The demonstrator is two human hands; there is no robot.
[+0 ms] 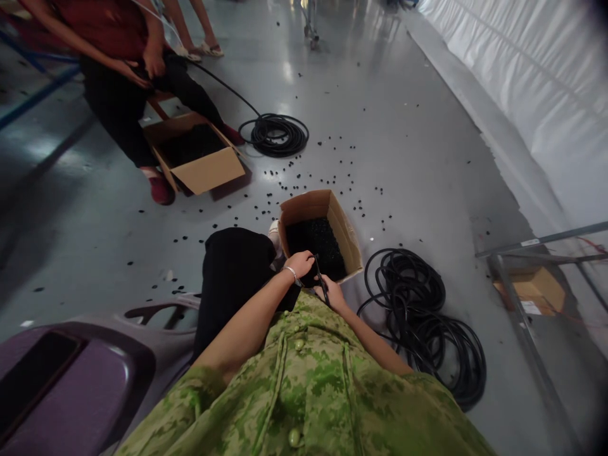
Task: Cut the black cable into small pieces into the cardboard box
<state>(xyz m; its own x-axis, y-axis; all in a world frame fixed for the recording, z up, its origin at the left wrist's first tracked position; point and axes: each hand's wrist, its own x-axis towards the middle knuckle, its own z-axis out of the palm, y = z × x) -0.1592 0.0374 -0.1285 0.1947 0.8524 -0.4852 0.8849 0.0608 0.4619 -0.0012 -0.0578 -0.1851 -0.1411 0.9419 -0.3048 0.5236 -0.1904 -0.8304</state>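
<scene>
In front of my lap, over the near edge of an open cardboard box (351,244), my two hands work close together. My right hand (335,294) is closed around a slim, dark, stick-like piece (322,282) that points up and away; its exact kind is too small to tell. My left hand (300,262), with a bracelet at the wrist, has its fingers bent near the upper end of that piece. Whatever those fingers pinch is hidden. Many small black pieces (316,237) fill the lower part of the box.
Loose coils of black hose (413,297) lie at my right, near a metal frame (498,253). Opposite, a seated person (109,38) has another open box (209,171) and hose coil (278,134). Black bits dot the floor. A purple stool (104,380) carries a phone-like slab (35,377).
</scene>
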